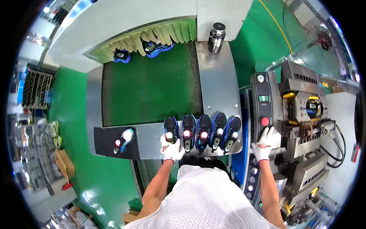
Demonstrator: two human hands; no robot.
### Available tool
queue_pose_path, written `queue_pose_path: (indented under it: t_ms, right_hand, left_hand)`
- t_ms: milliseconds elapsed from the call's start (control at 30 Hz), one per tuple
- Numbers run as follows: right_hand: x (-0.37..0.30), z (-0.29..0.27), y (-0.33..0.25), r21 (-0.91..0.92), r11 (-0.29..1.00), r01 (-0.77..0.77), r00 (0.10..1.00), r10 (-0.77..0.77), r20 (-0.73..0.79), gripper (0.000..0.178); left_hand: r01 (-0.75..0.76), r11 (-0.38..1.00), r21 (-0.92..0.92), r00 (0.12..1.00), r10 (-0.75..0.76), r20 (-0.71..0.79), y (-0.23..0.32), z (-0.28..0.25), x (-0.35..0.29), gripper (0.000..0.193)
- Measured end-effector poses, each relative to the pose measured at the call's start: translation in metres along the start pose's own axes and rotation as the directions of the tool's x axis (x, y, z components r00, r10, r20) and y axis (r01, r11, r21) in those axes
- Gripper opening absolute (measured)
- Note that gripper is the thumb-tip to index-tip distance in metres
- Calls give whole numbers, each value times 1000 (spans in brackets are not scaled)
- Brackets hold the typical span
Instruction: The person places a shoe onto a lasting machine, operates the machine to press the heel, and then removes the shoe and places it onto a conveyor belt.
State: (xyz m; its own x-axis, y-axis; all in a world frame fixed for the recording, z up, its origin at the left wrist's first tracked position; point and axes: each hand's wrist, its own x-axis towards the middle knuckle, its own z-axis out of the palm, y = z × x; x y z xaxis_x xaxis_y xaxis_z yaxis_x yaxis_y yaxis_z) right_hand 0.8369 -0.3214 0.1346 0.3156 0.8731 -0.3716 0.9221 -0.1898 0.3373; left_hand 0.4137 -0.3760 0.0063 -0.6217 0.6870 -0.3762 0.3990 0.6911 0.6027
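Note:
My left hand [172, 149], in a white glove, is closed round the heel end of the leftmost black and blue sneaker [170, 125]. That shoe stands in a row with several similar sneakers [204, 126] along the near metal edge, toes pointing away. Round pink or white caps show in their openings. My right hand [268, 143], also gloved, rests on the machine's control panel [263, 103] with its fingers extended, just below a red button [265, 121]. Nothing shows in that hand.
A pale sneaker [125, 140] lies on a black mat [103, 143] at left. Beyond the green conveyor belt [152, 87], more shoes [158, 49] sit under a strip curtain [167, 32]. A steel flask [216, 38] stands at the far right corner. The machine [305, 107] holds a shoe.

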Motion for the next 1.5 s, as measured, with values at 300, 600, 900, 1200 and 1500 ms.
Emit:
queue_pose_path:
  t_ms: [300, 600, 900, 1200, 1500]
  right_hand:
    - [-81, -59, -139, 761, 586, 279, 936, -342, -80, 57]
    - [-110, 110, -246, 540, 795, 278, 957, -276, -86, 38]
    - [-218, -39, -173, 898, 437, 46, 998, -65, -20, 37]
    - [-490, -29, -261, 931, -331, -151, 563, 746, 356, 57]
    - [-707, -59, -329, 864, -478, -155, -716, 657, 235, 34]
  left_hand:
    - [62, 998, 24, 910, -67, 410, 9, -68, 31, 83]
    - [-5, 997, 79, 891, -31, 453, 19, -101, 72, 85]
    - [-460, 873, 160, 713, 255, 653, 122, -120, 57, 98]
    - [-700, 668, -253, -96, 264, 960, 83, -192, -173, 79]
    - [-583, 411, -701, -806, -184, 563, 4, -266, -380, 71]
